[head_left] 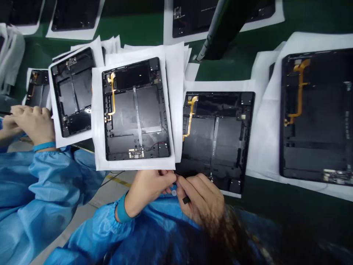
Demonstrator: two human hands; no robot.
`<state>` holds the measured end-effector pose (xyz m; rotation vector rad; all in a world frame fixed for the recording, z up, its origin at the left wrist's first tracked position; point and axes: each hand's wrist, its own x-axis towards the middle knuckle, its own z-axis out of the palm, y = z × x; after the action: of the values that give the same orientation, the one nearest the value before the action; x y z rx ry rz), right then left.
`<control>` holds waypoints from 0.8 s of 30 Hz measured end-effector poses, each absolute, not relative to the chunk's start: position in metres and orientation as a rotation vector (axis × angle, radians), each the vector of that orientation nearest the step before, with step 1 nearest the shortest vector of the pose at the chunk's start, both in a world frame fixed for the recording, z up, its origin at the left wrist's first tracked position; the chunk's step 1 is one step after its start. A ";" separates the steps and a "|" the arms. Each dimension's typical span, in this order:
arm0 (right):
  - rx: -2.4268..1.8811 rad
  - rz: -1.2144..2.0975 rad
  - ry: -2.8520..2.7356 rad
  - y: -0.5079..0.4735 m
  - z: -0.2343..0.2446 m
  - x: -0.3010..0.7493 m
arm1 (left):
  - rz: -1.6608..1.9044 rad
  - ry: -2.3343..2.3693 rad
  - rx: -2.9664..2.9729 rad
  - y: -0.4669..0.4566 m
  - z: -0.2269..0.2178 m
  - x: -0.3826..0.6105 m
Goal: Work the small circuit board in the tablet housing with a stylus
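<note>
My left hand point(150, 189), with a teal band at its wrist, is closed in a pinch just below the front edge of the tablet stack. My right hand point(204, 197) is closed too, its fingertips meeting the left ones. Whatever lies between the fingertips is too small or hidden to make out. A small black piece point(186, 200) shows against the right hand's fingers. Below the fingertips is a small pale disc point(174, 192). Nearest is an open black tablet housing point(132, 145) with an orange flex cable point(113, 97), lying on white sheets point(135, 165).
Another open tablet housing point(230, 154) lies partly under the stack at right, and one more point(314, 154) sits farther right. A co-worker's hands point(35, 123) are at left beside a tilted housing point(78, 82). A dark post point(223, 33) rises from the green table point(132, 18).
</note>
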<state>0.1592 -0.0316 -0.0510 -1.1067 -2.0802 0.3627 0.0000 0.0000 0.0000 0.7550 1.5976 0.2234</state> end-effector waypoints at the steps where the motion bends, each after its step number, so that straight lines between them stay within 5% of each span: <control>1: -1.115 0.367 -2.080 -0.032 -0.050 0.159 | 0.215 1.591 0.757 0.000 -0.001 -0.001; 24: -1.096 0.490 -1.976 -0.051 -0.058 0.176 | 0.293 1.529 1.042 -0.012 -0.009 -0.022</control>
<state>0.1760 -0.0513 -0.0583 -1.0962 -1.9759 0.4896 -0.0215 -0.0117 -0.0094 1.0422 1.5291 0.2929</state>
